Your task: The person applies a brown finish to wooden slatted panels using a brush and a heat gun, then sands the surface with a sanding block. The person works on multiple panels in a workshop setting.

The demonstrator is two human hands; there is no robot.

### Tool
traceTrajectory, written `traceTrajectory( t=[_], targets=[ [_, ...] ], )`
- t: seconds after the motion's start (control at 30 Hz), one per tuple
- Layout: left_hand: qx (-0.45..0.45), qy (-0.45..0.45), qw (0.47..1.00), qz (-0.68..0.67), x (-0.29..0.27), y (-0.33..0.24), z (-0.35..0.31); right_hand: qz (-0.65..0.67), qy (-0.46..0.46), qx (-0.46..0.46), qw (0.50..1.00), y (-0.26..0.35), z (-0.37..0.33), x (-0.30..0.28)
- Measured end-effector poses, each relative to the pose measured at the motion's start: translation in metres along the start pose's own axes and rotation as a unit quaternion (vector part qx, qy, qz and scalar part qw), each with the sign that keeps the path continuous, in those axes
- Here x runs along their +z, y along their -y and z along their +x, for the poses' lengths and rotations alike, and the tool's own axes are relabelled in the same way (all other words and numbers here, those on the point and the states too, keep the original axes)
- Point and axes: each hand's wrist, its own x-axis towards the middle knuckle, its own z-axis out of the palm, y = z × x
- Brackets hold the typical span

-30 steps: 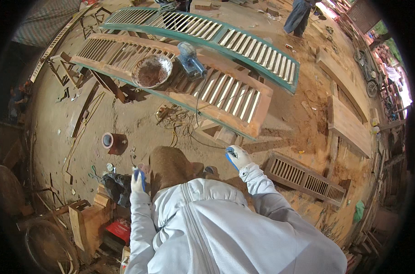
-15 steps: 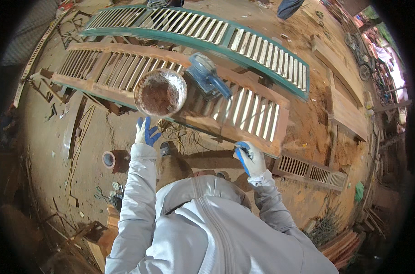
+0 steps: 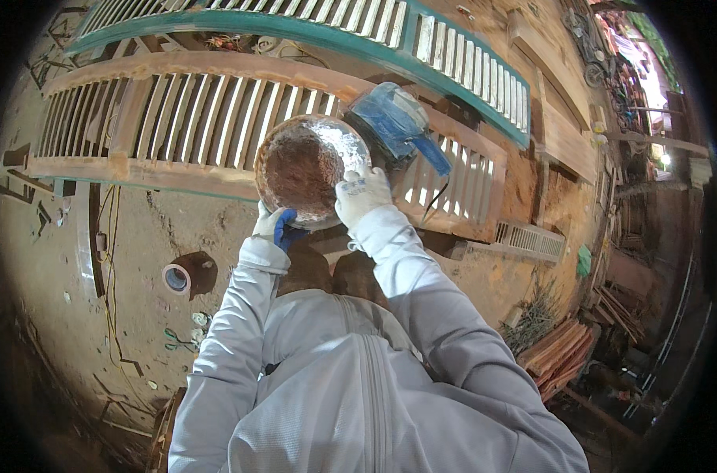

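Note:
A round metal bowl (image 3: pixel 299 175) with reddish-brown powder or paste caked inside sits at the near edge of a bare brown louvred shutter (image 3: pixel 126 118). My left hand (image 3: pixel 275 227), in a white glove with blue on the fingers, grips the bowl's lower left rim, some fingers hidden beneath. At its lower right rim my gloved right hand (image 3: pixel 364 194) is closed, its fingertips partly hidden; whether it also pinches something small I cannot tell. Just right of the bowl, a blue power sander (image 3: pixel 392 118) lies on the shutter's slats.
A green-framed louvred shutter (image 3: pixel 418 71) lies beyond the brown one. Wooden boards (image 3: pixel 567 138) are at the far right. On the ground to my left are a roll of tape (image 3: pixel 176 279), a yellow cord (image 3: pixel 110 299) and scissors (image 3: pixel 175 339). Stacked wood strips (image 3: pixel 560 359) lie at right.
Both hands have reached forward to the bowl, my right hand crossing in from the right. My view has come closer to the bowl and shutters.

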Motion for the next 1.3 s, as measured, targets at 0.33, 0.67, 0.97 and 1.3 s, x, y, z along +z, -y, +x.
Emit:
traceTrajectory(
  t=[0.33, 0.67, 0.97, 1.3],
  targets=[
    [0.005, 0.027, 1.000, -0.003, 0.001, -0.026, -0.028, 0.645, 0.006, 0.121, 0.755, -0.021, -0.044, -0.035],
    [-0.022, 0.076, 0.997, -0.008, -0.057, 0.000, 0.019, 0.785, -0.057, 0.152, 0.598, -0.023, -0.089, -0.058],
    [0.050, -0.009, 0.994, -0.093, -0.035, 0.008, 0.003, 0.784, -0.196, 0.303, 0.505, -0.141, -0.215, -0.017],
    [0.227, 0.023, 0.826, 0.515, 0.101, 0.117, -0.033, 0.749, -0.194, 0.333, 0.539, -0.341, -0.165, 0.112]
  ],
)
